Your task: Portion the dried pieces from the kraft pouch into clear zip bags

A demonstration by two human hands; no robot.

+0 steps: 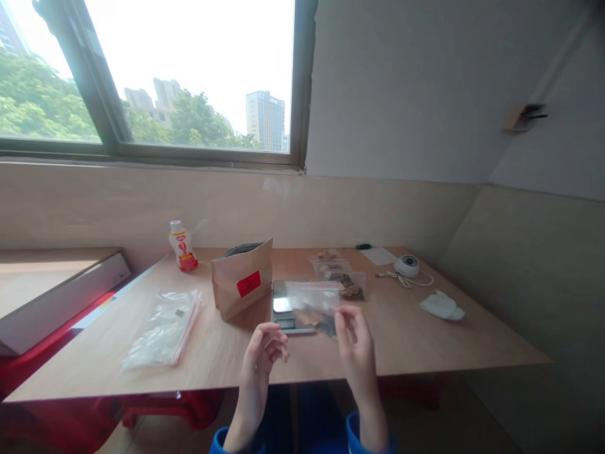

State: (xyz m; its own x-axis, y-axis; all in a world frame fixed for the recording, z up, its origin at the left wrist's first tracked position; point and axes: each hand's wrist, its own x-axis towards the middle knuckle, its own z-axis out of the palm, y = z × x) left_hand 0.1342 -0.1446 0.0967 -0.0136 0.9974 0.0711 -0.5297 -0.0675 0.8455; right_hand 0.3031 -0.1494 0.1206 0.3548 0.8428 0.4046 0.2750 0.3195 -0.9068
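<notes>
Blue sleeves (pixel 368 436) showed nearest the camera, with your 2 bare hands reaching over the front of the worktop (pixel 227 359). Your left hand (pixel 265 353) hovered just before the scale (pixel 293 325), its fingers loosely curled and apart. Your right hand (pixel 354 331) had its fingers clamped on the right edge of a clear zip bag (pixel 314 309), which held brown and dark pieces. That bag was blurred and covered much of the scale, so you could not tell whether they touched.

Left of the scale stood a brown paper pouch (pixel 243 284), upright and open at the top, with 1 red label (pixel 248 284) on its front. Clear plastic bags (pixel 163 328) with a red strip lay farther left, and a white and red bottle (pixel 182 246) stood behind them.

Beyond the scale, to the right, lay filled zip bags (pixel 350 287). Farther right were a white sheet (pixel 379 255), a white domed device (pixel 407 266) with its cable (pixel 396 277), and a crumpled white item (pixel 443 306).
</notes>
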